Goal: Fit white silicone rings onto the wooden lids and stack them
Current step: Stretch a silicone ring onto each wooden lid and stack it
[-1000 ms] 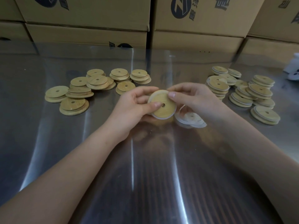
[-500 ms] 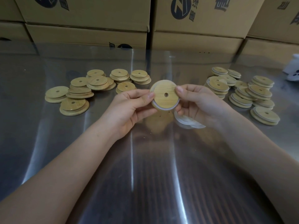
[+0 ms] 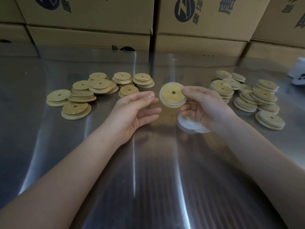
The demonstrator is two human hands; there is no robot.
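Head view: I'm watching the right hand (image 3: 206, 106) pinching the lid (image 3: 172, 95) by its rim, left hand (image 3: 133, 111) idling open, so it's risking slipping.

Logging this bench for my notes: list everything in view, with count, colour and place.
held lid: one, tan with a white ring, mid-air at centre.
bare lids: a dozen or so, tan, piled at left.
ringed lids: many, tan with white edges, piled at right.
loose rings: several, white, lying below the held lid.
boxes: several, brown cardboard, along the back.
table: one, shiny metal.
white object: one, far right edge, unidentifiable.
left hand: open, beside the held lid, apart from it.
right hand: pinching the held lid's edge.
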